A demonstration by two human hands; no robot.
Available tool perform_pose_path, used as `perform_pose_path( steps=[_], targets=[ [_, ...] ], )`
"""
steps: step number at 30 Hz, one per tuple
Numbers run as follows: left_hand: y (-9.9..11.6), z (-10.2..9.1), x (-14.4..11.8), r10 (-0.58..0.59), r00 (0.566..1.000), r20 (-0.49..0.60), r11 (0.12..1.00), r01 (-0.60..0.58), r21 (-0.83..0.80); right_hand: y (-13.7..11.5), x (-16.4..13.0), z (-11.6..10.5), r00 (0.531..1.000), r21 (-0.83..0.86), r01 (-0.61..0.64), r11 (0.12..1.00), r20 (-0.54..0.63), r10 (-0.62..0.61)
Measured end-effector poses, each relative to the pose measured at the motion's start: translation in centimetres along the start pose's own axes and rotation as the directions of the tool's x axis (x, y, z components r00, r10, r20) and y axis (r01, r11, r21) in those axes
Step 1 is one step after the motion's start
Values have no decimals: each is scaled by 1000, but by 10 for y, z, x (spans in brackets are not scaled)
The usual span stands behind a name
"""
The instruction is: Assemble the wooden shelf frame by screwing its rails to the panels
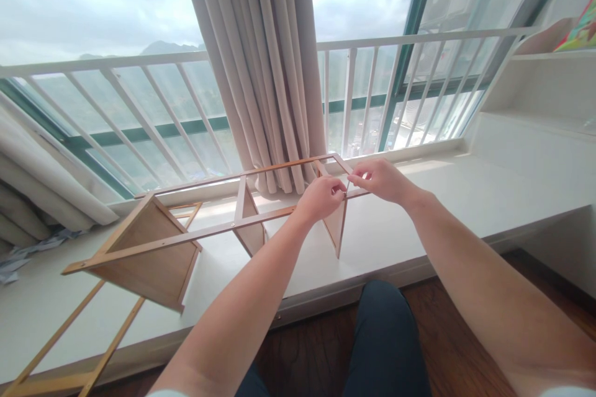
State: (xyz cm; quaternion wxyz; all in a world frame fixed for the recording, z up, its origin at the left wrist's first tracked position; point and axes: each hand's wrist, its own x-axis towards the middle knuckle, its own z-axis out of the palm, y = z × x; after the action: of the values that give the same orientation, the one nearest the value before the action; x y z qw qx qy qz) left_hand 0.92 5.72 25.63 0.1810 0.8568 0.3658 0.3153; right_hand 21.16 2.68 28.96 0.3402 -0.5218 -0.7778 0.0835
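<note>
Both hands at the narrow end of a wooden frame (274, 216), on its side over a white ledge (456, 192).

Right hand (382, 180): thumb and forefinger pinched on a thin piece (348, 183), too small to identify. Left hand (321, 198), just beside it: fingers curled in at the near rail (186, 237); cannot tell exactly what they pinch. Just below the grip hangs the smallest panel (335, 232); left of the grip, the middle panel (249, 226); farther left, the largest panel (144, 273). Well apart, lower left: slim wooden bars (114, 341), joint to the frame unclear. Beyond the grip: beige curtain (274, 74), white railing (351, 93). Below the grip, toward the wearer: dark trouser leg (386, 341), brown floor (437, 304).
</note>
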Motion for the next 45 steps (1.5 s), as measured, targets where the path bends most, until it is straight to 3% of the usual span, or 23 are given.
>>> perform_pose_path(
  steps=[10,22,30,40,45],
  targets=[
    [0,2,1,-10,1000,-4,1000,10,16,-17,0,20,972,56,-209,976,-99,214],
    [2,1,1,-17,1000,4,1000,17,12,-24,4,34,927,206,-285,936,-188,324],
    [2,0,1,-24,1000,-3,1000,24,20,-25,3,41,895,257,-291,922,-269,357],
    [1,4,3,-7,999,-54,1000,8,16,-37,3,58,798,296,-309,904,-436,416],
    [2,4,3,-35,997,-69,999,35,-10,-41,2,48,790,320,-244,915,-481,379]
  ],
)
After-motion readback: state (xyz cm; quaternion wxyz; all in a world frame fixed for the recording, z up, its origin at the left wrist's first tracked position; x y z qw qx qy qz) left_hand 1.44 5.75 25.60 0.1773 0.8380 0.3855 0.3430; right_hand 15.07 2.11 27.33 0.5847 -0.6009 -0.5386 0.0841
